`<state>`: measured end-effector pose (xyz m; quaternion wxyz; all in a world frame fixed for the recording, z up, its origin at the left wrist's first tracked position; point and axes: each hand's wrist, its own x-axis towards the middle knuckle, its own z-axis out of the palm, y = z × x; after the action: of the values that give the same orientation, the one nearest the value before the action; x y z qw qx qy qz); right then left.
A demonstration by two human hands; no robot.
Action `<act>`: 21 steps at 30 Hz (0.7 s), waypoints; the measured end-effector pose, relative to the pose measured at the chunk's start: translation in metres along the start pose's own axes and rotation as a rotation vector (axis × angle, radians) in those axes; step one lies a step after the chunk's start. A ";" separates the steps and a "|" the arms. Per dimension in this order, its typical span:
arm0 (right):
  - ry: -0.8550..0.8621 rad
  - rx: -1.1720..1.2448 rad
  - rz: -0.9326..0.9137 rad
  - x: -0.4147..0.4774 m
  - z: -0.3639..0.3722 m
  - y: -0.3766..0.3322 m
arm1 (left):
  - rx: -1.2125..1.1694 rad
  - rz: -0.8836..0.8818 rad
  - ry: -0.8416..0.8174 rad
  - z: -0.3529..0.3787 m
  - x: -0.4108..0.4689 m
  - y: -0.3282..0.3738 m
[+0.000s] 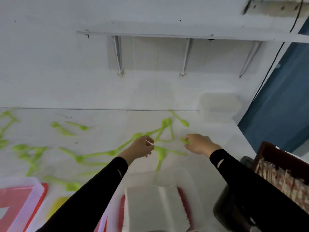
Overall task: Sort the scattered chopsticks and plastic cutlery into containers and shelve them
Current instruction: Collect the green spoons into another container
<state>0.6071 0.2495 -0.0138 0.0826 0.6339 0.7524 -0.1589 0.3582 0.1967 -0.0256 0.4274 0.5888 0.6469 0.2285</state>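
Note:
Several green plastic spoons [98, 154] lie scattered over the white table [103, 118]. My left hand [142, 146] reaches into the cluster at the centre, fingers curled and pinching the handle of a green spoon [160, 154]. To its right, my right hand [199, 143] pinches another green spoon [185, 140] by its end. A clear plastic container [158, 198] with a red rim stands near me, below both hands. A dark wooden box of paper-wrapped chopsticks [280, 174] sits at the right edge.
A second clear container with a red lid [21, 198] stands at the front left. A white lidded box [219, 107] is at the table's far right corner. An empty wall shelf on metal brackets [167, 35] hangs above. A blue panel [280, 104] borders the right.

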 end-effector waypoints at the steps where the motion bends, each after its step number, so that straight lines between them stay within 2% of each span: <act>1: -0.011 -0.030 0.013 0.008 0.002 0.005 | 0.043 -0.017 0.014 0.003 0.008 0.003; 5: -0.019 -0.106 -0.014 0.036 0.012 0.021 | 0.349 -0.138 -0.102 0.031 0.028 0.012; 10: 0.037 -0.119 -0.088 0.066 0.012 0.026 | 0.492 -0.116 -0.104 0.049 0.051 0.009; 15: 0.023 0.028 -0.155 0.088 0.009 0.026 | 0.528 -0.063 -0.078 0.049 0.065 0.011; 19: 0.189 0.274 -0.073 0.109 -0.003 0.026 | 0.619 0.056 -0.036 0.053 0.065 0.000; 21: 0.270 0.327 0.003 0.123 -0.006 0.027 | 0.582 0.102 -0.034 0.054 0.066 -0.006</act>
<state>0.6115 0.3693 -0.0519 -0.1227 0.6555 0.7199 -0.1923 0.4032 0.2477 -0.0781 0.2391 0.7220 0.6477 0.0445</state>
